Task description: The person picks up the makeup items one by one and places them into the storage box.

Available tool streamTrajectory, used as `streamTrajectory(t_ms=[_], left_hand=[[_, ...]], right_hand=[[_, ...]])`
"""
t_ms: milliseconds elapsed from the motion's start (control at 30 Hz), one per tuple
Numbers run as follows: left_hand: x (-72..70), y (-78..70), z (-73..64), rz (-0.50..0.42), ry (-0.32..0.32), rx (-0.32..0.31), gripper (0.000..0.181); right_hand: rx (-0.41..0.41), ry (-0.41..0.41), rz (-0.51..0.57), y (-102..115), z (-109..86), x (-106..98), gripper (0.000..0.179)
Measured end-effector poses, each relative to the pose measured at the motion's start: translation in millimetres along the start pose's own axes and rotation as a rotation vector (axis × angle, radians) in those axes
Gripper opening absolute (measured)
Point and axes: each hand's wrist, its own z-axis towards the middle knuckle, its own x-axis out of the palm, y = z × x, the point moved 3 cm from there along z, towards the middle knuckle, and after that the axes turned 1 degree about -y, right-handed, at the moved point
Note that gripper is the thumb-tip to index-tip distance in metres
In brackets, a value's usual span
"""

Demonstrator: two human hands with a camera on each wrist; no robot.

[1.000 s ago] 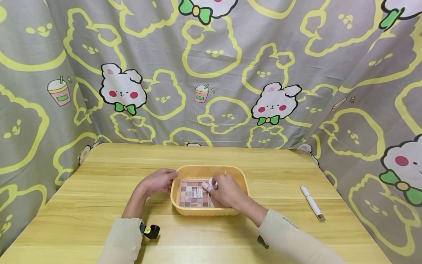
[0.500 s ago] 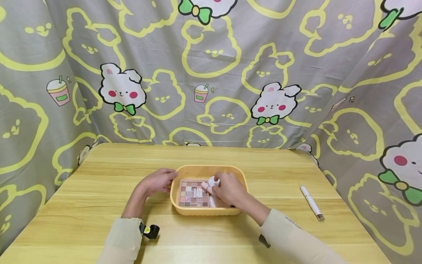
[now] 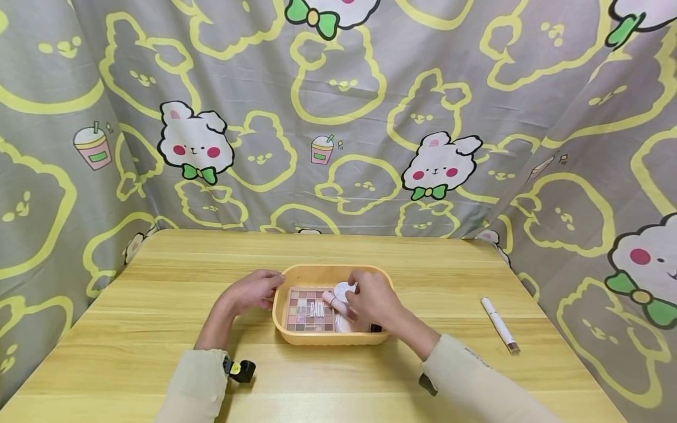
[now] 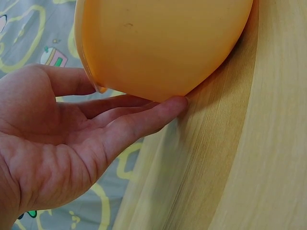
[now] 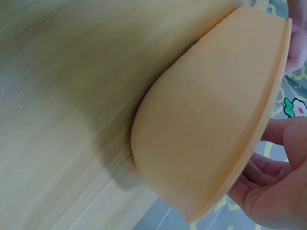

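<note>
A yellow plastic basket (image 3: 330,339) stands on the table, holding an eyeshadow palette (image 3: 312,309) printed "BACK" at its left. Beside the palette lies a slim pale pink tube (image 3: 334,302) with a darker end, like a lip gloss, slanting over round white items (image 3: 344,289). My left hand (image 3: 257,289) holds the basket's left end; in the left wrist view its thumb is at the rim and its fingers lie under the outer wall. My right hand (image 3: 372,298) reaches inside at the right, fingers bent near the tube and the round items. Its fingertips are partly hidden, so any hold is unclear.
A white stick with a brown end (image 3: 499,325) lies on the wooden table (image 3: 439,270) to the right. Some small black item (image 3: 376,328) shows in the basket below my right hand. A grey patterned curtain (image 3: 365,117) surrounds the table's back and sides.
My right hand has shifted to the right inside the basket, uncovering more of the pink tube and the round white items. The left hand stays at the basket's left end.
</note>
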Motion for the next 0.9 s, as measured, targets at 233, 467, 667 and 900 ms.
streamTrajectory(t_ms=[233, 467, 667, 900], left_hand=[[-0.1, 0.4, -0.2, 0.008, -0.005, -0.002, 0.055], [-0.3, 0.6, -0.1, 0.004, -0.006, -0.008, 0.056], [-0.3, 0.1, -0.6, 0.005, 0.0, -0.005, 0.057], [-0.8, 0.2, -0.7, 0.008, -0.002, -0.006, 0.056]], right_hand=[[0.026, -0.022, 0.035, -5, -2.1, -8, 0.006], [0.089, -0.023, 0.057, -15, -5.6, -18, 0.008], [0.117, -0.041, 0.037, -25, -6.8, -24, 0.01], [0.138, -0.062, 0.023, -36, -8.5, -31, 0.007]])
